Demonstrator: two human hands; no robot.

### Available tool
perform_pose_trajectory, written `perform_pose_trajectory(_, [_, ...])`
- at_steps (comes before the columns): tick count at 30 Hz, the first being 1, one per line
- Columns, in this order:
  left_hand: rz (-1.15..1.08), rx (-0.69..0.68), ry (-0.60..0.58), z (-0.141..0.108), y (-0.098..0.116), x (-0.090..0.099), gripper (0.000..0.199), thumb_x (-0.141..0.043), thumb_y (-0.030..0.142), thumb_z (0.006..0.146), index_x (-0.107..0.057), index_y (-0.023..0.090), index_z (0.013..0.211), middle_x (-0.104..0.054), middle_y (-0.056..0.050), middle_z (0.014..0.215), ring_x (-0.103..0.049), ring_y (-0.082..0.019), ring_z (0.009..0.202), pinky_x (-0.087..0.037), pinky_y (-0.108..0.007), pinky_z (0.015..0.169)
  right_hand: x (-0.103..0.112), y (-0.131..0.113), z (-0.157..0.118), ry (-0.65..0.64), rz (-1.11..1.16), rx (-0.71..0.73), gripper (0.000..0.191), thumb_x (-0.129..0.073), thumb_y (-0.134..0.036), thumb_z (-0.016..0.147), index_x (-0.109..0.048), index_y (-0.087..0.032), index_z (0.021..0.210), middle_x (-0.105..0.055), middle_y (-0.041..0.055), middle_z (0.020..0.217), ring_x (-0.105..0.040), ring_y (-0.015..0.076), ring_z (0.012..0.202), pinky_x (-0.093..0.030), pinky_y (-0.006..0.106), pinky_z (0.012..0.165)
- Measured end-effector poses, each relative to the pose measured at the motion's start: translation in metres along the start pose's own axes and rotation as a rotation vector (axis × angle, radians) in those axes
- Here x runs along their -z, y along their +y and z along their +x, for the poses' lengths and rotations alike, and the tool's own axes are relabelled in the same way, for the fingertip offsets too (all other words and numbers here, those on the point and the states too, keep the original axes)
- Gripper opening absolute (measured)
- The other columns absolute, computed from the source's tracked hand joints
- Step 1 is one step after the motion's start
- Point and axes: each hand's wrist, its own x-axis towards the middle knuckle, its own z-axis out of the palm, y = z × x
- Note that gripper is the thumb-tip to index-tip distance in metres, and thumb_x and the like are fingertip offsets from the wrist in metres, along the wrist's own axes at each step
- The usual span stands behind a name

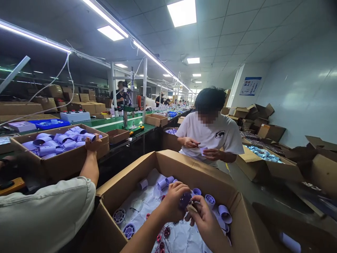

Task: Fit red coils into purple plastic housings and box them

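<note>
Above a large open cardboard box (113,180), my left hand (171,201) is closed around a purple plastic cylinder (185,200). My right hand (206,218) meets it with thumb and fingers pinched at the cylinder's end; a small dark part seems to be between them, too small to name. Below the hands, white sheeting (181,236) lines the box. On it lie purple cups (225,213), a spoked purple round piece (129,231) and small red coils with dark wires (166,232).
Opposite me a person in a white shirt (210,137) handles a small purple part. At left, a co-worker's hand (92,143) grips a box of purple cups (61,142). A press (131,102) stands by the green conveyor (105,123). Cartons (271,165) crowd the right.
</note>
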Motion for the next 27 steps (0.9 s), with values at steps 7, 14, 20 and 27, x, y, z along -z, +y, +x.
perform_pose_trajectory(7, [-0.011,-0.072,0.076,-0.002,0.007,-0.013,0.055,-0.053,0.007,0.049,-0.055,0.020,0.102,-0.063,-0.008,0.103,-0.052,-0.025,0.098,-0.037,-0.039,0.087,0.002,0.008,0.001,0.261,-0.538,0.212,0.030,-0.057,-0.051,0.077,-0.070,-0.026,0.088,-0.069,0.0073,0.069,-0.060,0.0238,0.061,-0.041,0.031,0.057])
perform_pose_trajectory(14, [-0.057,-0.148,0.123,-0.004,0.008,-0.017,0.055,-0.049,0.006,0.049,-0.054,0.020,0.102,-0.062,-0.008,0.102,-0.051,-0.024,0.100,-0.040,-0.039,0.090,-0.004,0.007,-0.004,0.310,-0.802,0.230,0.038,-0.045,-0.050,0.085,-0.073,-0.025,0.094,-0.069,0.0110,0.064,-0.060,0.0243,0.054,-0.032,0.030,0.049])
perform_pose_trajectory(20, [-0.110,-0.249,0.189,-0.003,0.008,-0.018,0.052,-0.049,0.006,0.052,-0.052,0.020,0.103,-0.060,-0.008,0.101,-0.052,-0.023,0.098,-0.042,-0.038,0.088,-0.010,0.002,-0.010,0.387,-0.997,0.322,0.042,-0.034,-0.043,0.092,-0.071,-0.023,0.090,-0.069,0.0082,0.064,-0.061,0.0207,0.053,-0.032,0.028,0.049])
perform_pose_trajectory(27, [-0.184,-0.275,0.111,-0.003,0.015,-0.010,0.053,-0.045,0.003,0.046,-0.051,0.019,0.096,-0.060,-0.007,0.095,-0.051,-0.022,0.094,-0.042,-0.039,0.086,-0.012,-0.013,-0.011,0.511,-1.000,0.207,0.009,-0.057,-0.026,0.076,-0.057,-0.021,0.069,-0.062,0.0019,0.060,-0.060,0.0192,0.055,-0.034,0.026,0.050])
